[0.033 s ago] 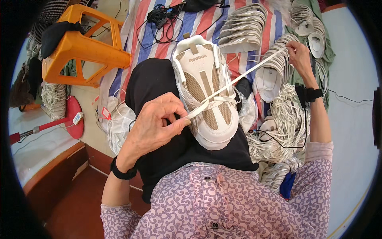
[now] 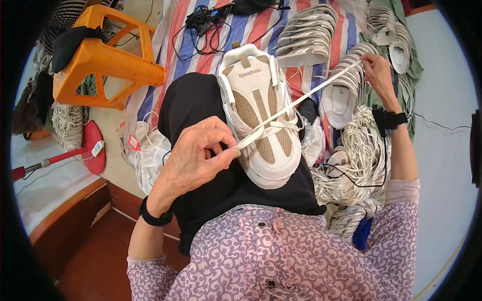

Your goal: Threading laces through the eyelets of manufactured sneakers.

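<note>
A white sneaker [image 2: 266,150] with tan mesh panels lies on my lap, its toe pointing toward me. A white shoelace [image 2: 321,89] crosses its front and passes through the lace loops there. At the shoe's left side, my left hand [image 2: 203,150] pinches one part of the lace between thumb and forefinger. Farther right and away from the shoe, my right hand [image 2: 379,75] grips the other end, pulling the lace into a straight, slanting line. My black-covered lap [image 2: 193,105] shows beneath the shoe.
Stacked white shoe pieces [image 2: 309,37] lie on a striped sheet [image 2: 193,62]. Beside my right arm is a heap of white laces [image 2: 364,150]. A yellow stool [image 2: 83,83] stands at left, near a red round base [image 2: 98,150]. Black cables [image 2: 206,22] lie at the far side.
</note>
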`<state>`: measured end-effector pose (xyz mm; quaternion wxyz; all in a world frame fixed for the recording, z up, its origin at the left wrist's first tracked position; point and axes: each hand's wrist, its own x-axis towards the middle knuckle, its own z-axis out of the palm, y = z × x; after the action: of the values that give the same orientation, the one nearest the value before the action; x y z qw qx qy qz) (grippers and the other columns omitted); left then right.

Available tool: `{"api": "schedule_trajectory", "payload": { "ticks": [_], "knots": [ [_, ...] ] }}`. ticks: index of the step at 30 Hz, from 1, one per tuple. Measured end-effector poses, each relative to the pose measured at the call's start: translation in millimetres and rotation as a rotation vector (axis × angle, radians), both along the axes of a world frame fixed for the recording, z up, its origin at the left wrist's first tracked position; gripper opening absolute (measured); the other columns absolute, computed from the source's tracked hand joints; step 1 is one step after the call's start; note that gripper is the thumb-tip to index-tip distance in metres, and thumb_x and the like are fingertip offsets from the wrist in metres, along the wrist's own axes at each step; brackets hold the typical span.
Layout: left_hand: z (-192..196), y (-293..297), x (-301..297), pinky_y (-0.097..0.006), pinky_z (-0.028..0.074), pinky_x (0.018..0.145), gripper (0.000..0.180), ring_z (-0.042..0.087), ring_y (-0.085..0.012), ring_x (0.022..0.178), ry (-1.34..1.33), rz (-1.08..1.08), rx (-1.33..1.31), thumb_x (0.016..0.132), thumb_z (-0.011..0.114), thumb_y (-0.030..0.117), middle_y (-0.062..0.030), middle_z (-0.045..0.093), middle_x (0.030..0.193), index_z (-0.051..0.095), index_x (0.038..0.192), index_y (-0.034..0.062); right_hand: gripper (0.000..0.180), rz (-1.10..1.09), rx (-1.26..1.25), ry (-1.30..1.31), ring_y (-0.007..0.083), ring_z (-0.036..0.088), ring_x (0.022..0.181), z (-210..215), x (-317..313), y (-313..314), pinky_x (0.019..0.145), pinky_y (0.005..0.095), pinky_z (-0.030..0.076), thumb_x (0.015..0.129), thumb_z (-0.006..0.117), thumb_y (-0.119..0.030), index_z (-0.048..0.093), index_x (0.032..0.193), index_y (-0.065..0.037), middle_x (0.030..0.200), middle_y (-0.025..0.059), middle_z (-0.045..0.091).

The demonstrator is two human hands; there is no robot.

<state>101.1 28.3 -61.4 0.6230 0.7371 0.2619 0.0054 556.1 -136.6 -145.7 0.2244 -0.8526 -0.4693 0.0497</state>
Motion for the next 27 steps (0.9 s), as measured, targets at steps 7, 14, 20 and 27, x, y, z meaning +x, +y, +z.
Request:
{"api": "schedule_trajectory", "payload": {
  "ticks": [7, 14, 20, 27],
  "knots": [
    [2, 0, -1, -0.023, 0.042, 0.052, 0.008, 0.058, -0.0086, 0.061, 0.022, 0.007, 0.05, 0.084, 0.07, 0.003, -0.006, 0.061, 0.088, 0.067, 0.087, -0.0033, 0.02, 0.041, 0.018, -0.071, 0.0146, 0.058, 0.05, -10, -9, -11, 0.05, 0.0294, 0.044, 0.09, 0.057, -0.009, 0.069, 0.099, 0.003, 0.062, 0.0098, 0.06],
    [-3, 0, -3, -0.023, 0.041, 0.051, 0.009, 0.056, -0.0086, 0.061, -0.012, 0.015, 0.05, 0.083, 0.07, 0.006, -0.0057, 0.061, 0.088, 0.068, 0.086, -0.0025, 0.02, -0.019, -0.037, 0.046, 0.0151, 0.058, 0.049, -10, -13, -16, 0.05, 0.0299, 0.045, 0.089, 0.058, -0.009, 0.069, 0.099, 0.004, 0.064, 0.0097, 0.061],
    [-7, 3, -5, -0.017, 0.045, 0.05, 0.01, 0.06, -0.0049, 0.064, -0.005, -0.045, 0.042, 0.089, 0.069, 0.007, -0.0035, 0.058, 0.096, 0.067, 0.09, -0.0021, 0.019, -0.049, -0.065, 0.121, 0.0171, 0.059, 0.05, -6, -23, -16, 0.051, 0.0309, 0.046, 0.089, 0.057, -0.009, 0.068, 0.097, 0.004, 0.063, 0.0111, 0.06],
    [0, 0, -5, -0.018, 0.044, 0.051, 0.009, 0.061, -0.0059, 0.063, 0.005, -0.01, 0.075, 0.087, 0.069, 0.005, -0.0051, 0.059, 0.098, 0.068, 0.093, -0.0017, 0.018, -0.077, -0.075, 0.221, 0.0144, 0.06, 0.049, -8, -29, -23, 0.048, 0.0297, 0.045, 0.09, 0.057, -0.008, 0.069, 0.097, 0.004, 0.059, 0.0078, 0.057]
  ]
}}
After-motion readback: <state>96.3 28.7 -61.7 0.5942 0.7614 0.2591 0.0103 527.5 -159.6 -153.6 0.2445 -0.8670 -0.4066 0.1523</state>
